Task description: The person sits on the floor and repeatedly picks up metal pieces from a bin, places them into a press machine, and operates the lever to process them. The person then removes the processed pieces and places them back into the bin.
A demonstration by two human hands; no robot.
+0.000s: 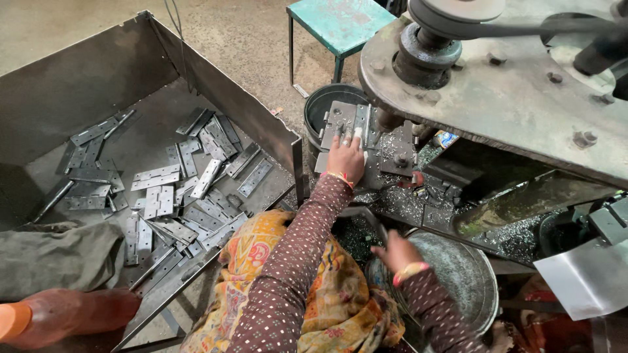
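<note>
My left hand [345, 157] reaches forward onto the machine's work bed and presses its fingers on a grey metal hinge plate [347, 117] lying in the jig. My right hand [396, 251] sits lower and closer to me, closed around a dark curved lever handle [367, 217]. Both wrists carry bangles and the sleeves are brown with dots. A patterned yellow cloth [261, 252] covers my lap. Metal shavings [399, 202] lie scattered around the bed.
A large sheet-metal tray [98, 72] at left holds several loose hinge leaves [160, 176]. Also in view are a dark bucket [320, 101] behind the jig, a round metal basin [468, 274] at lower right, a heavy machine plate with pulley and belt [451, 26], a teal stool [340, 23], and a bare foot [78, 314] at lower left.
</note>
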